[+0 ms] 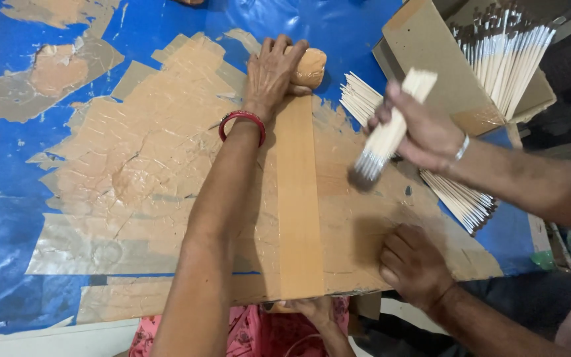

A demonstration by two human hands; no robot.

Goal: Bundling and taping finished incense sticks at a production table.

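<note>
My left hand (271,74), with a red bangle on the wrist, reaches across the table and grips a tan dough lump (310,66) at the far end of a long flat wooden plank (297,198). The plank lies lengthwise on the table, running from the lump back toward me. My right hand (313,308) is at the table's near edge, its fingers curled on the plank's near end; most of that hand is hidden under the edge.
The blue table (8,218) is patched with brown tape (133,172). At the right, another person's hand (424,129) holds a bundle of thin white sticks (391,132); their other hand (412,264) rests on the table. More sticks (464,198) and a cardboard box of sticks (431,59) lie beyond.
</note>
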